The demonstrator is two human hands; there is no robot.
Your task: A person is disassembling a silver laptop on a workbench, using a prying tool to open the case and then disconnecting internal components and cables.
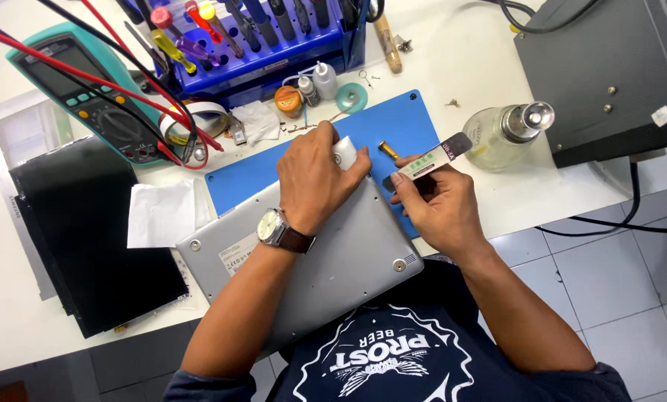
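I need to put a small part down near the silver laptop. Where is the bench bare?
Bare white bench lies between the blue tool rack and the grey box, above the blue mat. Another strip runs below the black panel. It is crowded around the multimeter and its red leads.

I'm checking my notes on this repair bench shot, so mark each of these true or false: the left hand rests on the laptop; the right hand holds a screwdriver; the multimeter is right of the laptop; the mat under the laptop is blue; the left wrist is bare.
1. The left hand presses on the upturned silver laptop. True.
2. The right hand holds a screwdriver. False: it holds a thin flat pry tool with a labelled handle.
3. The teal multimeter lies right of the laptop. False: it lies to the upper left.
4. The rectangular work mat under the laptop is blue. True.
5. The left wrist is bare. False: it wears a brown-strapped wristwatch.
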